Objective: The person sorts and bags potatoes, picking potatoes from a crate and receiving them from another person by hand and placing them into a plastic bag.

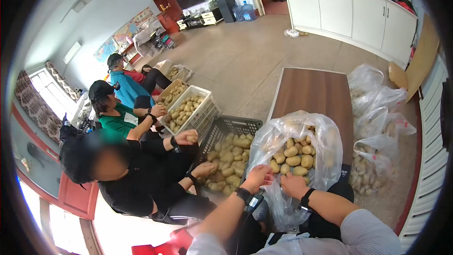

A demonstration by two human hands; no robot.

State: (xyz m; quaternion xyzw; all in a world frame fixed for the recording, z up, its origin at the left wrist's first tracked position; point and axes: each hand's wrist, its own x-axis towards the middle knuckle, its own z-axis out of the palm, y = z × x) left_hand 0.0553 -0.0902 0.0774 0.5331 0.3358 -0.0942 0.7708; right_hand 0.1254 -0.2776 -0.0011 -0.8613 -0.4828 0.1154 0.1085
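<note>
At the near rim of the bag (330,148), the left hand (259,177) and right hand (293,185) sit side by side. The left fingers are bent and close together; whether they pinch film, I cannot tell. The right fingers are curled toward the bag, their grip too unclear to judge. Potatoes (293,160) lie inside the bag, just beyond both hands. Behind the bag stretches the surface (311,89); left of it stands a crate (240,125) of potatoes, with a co-worker's hand (205,169) in it. Good handling likely means gathering thick, even folds, keeping the rim above the potatoes, and not tugging thin film against their weight.
</note>
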